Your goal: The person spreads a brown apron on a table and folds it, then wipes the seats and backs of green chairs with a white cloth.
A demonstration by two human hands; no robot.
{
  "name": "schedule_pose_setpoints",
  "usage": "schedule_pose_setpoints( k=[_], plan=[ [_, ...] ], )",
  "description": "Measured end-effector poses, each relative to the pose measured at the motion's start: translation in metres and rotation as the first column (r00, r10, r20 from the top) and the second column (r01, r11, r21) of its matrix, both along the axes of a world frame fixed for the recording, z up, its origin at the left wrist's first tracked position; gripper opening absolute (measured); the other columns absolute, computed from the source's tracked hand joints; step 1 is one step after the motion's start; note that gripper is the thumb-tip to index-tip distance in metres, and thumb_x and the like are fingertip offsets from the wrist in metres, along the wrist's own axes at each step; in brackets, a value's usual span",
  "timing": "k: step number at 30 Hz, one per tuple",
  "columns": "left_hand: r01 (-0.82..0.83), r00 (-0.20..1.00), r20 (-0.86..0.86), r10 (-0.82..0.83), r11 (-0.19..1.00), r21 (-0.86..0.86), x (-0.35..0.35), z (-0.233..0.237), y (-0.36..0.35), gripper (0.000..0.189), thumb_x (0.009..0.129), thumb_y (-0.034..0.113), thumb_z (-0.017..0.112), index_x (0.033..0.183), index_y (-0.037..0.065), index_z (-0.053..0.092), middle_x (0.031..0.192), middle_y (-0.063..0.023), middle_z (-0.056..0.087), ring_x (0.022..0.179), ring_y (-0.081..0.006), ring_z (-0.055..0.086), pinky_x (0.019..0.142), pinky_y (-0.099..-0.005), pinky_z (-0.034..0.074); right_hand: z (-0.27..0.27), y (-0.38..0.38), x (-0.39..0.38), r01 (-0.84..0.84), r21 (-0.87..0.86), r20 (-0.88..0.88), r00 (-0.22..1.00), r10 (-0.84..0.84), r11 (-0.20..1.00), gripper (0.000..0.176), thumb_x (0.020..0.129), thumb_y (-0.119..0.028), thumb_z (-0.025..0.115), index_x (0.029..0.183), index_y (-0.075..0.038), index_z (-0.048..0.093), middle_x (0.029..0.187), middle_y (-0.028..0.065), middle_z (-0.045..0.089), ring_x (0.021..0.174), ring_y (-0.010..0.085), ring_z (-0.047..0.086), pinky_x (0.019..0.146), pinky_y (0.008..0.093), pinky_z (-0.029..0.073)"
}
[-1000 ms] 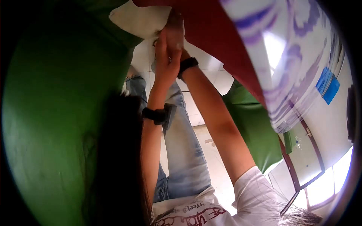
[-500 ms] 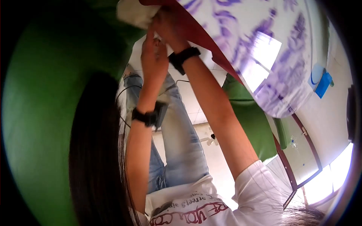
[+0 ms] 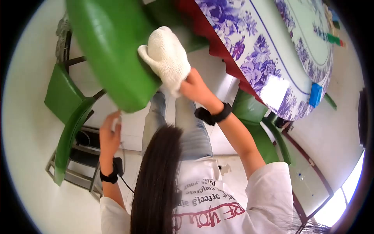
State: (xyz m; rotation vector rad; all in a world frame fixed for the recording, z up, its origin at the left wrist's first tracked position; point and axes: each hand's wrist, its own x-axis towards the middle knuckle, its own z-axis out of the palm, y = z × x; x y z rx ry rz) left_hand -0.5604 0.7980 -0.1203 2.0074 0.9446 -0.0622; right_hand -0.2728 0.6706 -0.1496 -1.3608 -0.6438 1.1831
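Note:
My right hand (image 3: 193, 87) is closed on the lower end of a white, thick-textured cloth shaped like a mitten (image 3: 167, 54). The cloth overlaps the right side of a green padded chair (image 3: 117, 50) in this view, with its rounded top pointing away from me. My left hand (image 3: 110, 134) is at the lower left, fingers loosely bent and the thumb a little apart. Its fingertips come right up to the lower edge of the green chair. Each wrist carries a black strap with a small dark unit.
A table with a purple-flowered cover (image 3: 253, 58) and a scalloped red edge stands to the right, a blue block (image 3: 315, 94) on it. Another green chair (image 3: 64, 89) and a metal rack (image 3: 80, 175) are at left. A further green chair (image 3: 253, 128) sits under the table's near end.
My hands were together near the white cloth; the left has come away toward the lower left. The cloth shows whole in my right hand now. The view has shifted and widened around the chair.

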Motion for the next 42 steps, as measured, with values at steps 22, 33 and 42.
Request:
schedule_pose_setpoints(
  k=[22,33,42],
  plan=[
    [0.250,0.853,0.278,-0.443,0.812,0.528,0.052,0.080,0.052,0.062,0.077,0.007,0.061,0.135,0.013,0.041,0.144,-0.0171,0.030,0.130,-0.0350,0.033,0.102,-0.0504,0.031,0.101,0.068,-0.089,0.176,0.032,0.874,0.472,-0.113,0.984,0.047,0.089,-0.007,0.050,0.135,-0.005,0.042,0.121,0.0232,0.053,0.104,0.0401,0.054,0.087,0.0391,0.045],
    [0.601,0.420,0.273,-0.866,0.490,0.631,0.115,0.082,0.147,0.055,0.079,0.017,0.059,0.131,0.016,0.044,0.142,-0.0124,0.035,0.133,-0.0271,0.034,0.105,-0.0566,0.025,0.113,0.074,-0.095,0.335,-0.150,0.804,0.589,-0.083,0.930,0.045,0.091,-0.013,0.049,0.133,0.001,0.042,0.126,0.0243,0.049,0.118,0.0402,0.045,0.103,0.0462,0.033],
    [0.838,0.085,0.315,-0.945,0.239,0.490,0.184,0.098,0.232,0.049,0.083,0.017,0.054,0.130,0.005,0.045,0.136,-0.0174,0.042,0.131,-0.0287,0.037,0.107,-0.0436,0.029,0.138,0.144,-0.088,0.502,-0.413,0.740,0.671,-0.041,0.760,0.046,0.087,-0.009,0.051,0.131,0.002,0.041,0.130,0.0209,0.047,0.121,0.0390,0.042,0.107,0.0478,0.027]
  ],
)
